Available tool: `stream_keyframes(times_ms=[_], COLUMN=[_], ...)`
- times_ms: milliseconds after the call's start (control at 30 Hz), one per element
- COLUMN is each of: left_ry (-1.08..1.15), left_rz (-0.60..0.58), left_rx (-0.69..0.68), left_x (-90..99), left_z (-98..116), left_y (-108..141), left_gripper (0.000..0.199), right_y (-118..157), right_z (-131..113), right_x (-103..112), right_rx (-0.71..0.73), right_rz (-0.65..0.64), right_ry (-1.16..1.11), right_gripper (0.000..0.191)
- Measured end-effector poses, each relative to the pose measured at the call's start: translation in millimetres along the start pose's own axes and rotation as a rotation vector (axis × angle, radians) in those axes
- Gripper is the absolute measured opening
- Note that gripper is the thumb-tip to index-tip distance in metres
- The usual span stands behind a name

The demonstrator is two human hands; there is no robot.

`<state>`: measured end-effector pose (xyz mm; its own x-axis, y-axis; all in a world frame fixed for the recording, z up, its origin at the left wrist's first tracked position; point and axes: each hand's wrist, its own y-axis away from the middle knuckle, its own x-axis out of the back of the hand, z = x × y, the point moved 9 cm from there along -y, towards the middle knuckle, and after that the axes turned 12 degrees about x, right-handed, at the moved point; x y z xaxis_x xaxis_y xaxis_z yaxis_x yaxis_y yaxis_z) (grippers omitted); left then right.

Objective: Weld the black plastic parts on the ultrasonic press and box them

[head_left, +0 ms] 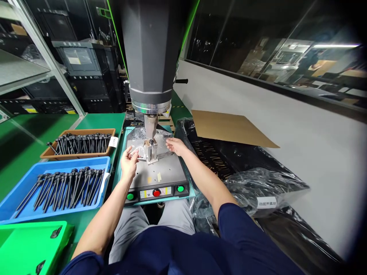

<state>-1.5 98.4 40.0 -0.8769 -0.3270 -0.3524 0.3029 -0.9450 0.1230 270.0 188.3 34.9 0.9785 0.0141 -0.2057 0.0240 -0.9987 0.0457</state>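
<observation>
A dark grey machine head (150, 46) with bright green edges fills the far middle of the scene. The green tabletop (100, 121) runs along the left. On it, near to far, are a bright green tray (25, 248), a blue tray (107, 162) of black rods (73, 187) and a smaller brown tray (46, 155) of similar rods. At right, a cardboard sheet (232, 128) lies above clear plastic wrapping (258, 191).

Below the head sits a grey base plate (172, 173). The left hand (129, 162) and the right hand (175, 146) flank a metal fixture (151, 152) standing on it, directly below the head's tip. Both hands have thumb and fingers narrowly spaced; I cannot tell whether anything thin is between them. A small black part (151, 141) shows at the fixture's top.

The wrapping's white label (266, 203) bears black characters, too blurred to read; the brown tray's label (113, 141) is illegible too. A red button (156, 193) sits between two green ones along the near edge.
</observation>
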Motion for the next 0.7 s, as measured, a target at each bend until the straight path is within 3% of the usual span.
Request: stream_keyframes(times_ms=[467,700], left_ry=[-0.053,-0.089], left_rz=[0.011,0.006], left_rx=[0.025,0.048], left_x=[-2.9,4.7], left_z=[-9.2,-14.4], left_y=[-23.7,-22.6], left_gripper=[0.046,0.057], right_y=[-15.7,-6.0], right_z=[13.6,12.0], right_x=[1.7,24.8], right_rx=[-0.007,0.024], right_rz=[0.115,0.214], right_ry=[0.033,0.13], right_gripper=[0.012,0.018])
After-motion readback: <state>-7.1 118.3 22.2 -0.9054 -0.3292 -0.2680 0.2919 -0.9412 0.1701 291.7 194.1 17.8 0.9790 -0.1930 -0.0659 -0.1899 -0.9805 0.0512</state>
